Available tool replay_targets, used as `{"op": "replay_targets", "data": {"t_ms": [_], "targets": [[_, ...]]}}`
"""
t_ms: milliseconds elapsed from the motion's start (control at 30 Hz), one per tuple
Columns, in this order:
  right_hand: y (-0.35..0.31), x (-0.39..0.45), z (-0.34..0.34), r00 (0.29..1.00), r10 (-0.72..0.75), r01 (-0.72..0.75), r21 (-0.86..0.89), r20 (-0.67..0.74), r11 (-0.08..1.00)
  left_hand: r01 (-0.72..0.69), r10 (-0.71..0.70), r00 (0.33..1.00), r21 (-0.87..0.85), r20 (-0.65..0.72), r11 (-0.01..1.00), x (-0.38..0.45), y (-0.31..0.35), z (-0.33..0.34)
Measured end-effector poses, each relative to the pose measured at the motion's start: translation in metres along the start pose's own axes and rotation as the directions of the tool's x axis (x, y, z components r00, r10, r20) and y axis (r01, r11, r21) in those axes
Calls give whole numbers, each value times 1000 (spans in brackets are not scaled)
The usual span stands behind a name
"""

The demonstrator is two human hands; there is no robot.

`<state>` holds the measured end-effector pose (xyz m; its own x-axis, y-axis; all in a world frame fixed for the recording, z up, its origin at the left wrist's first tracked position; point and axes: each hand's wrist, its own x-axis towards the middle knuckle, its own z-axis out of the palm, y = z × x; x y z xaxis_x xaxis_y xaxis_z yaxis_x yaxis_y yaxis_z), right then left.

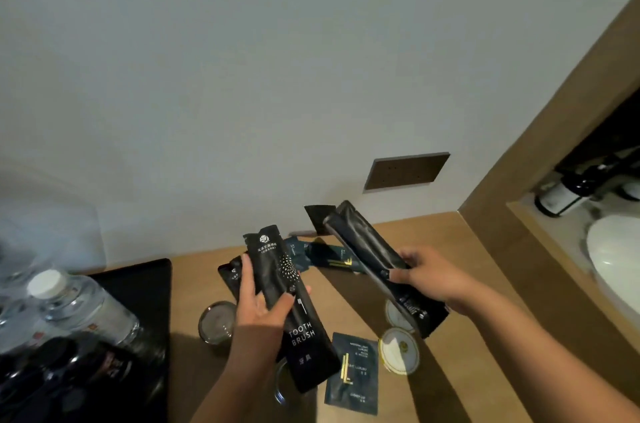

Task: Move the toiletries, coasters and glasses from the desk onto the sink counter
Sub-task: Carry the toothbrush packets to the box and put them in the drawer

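My left hand (258,305) grips a long black packet marked TOOTH BRUSH (294,312) above the wooden desk (346,298), with another dark packet behind it. My right hand (427,275) holds two more long black packets (367,249) a little higher, toward the right. On the desk lie dark square sachets (353,372), two round white coasters (400,350) and two glasses, one (216,320) left of my left wrist, the other (282,384) partly hidden under the packet. More sachets (329,254) lie further back.
A black tray (138,287) at the left holds water bottles (83,305) and dark items. At the right, past a wooden partition (519,215), is the sink counter with a white basin (613,256) and a dark pump bottle (568,192). A wall socket plate (407,170) is behind the desk.
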<state>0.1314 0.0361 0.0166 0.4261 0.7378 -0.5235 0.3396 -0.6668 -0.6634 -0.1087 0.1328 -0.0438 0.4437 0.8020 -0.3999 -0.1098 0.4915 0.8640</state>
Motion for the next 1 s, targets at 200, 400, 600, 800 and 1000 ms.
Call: {"op": "replay_targets", "data": {"t_ms": [200,400,600,800,1000], "targets": [[11,-70,27,998,17,26,620,-63,785,-192,155,977,298,145,935,-23,-3,30],[31,-111,30,975,-23,168,658,-223,734,-248,144,956,440,257,863,-59,-4,71],[77,-145,36,675,-392,287,-267,-625,920,-259,127,933,385,336,886,-91,-10,109],[139,-201,28,544,-646,158,-690,-536,706,-99,-14,895,230,446,968,-144,-39,161],[213,-271,12,451,-706,31,-781,-546,624,-46,-40,879,168,474,985,-218,-87,221]]}}
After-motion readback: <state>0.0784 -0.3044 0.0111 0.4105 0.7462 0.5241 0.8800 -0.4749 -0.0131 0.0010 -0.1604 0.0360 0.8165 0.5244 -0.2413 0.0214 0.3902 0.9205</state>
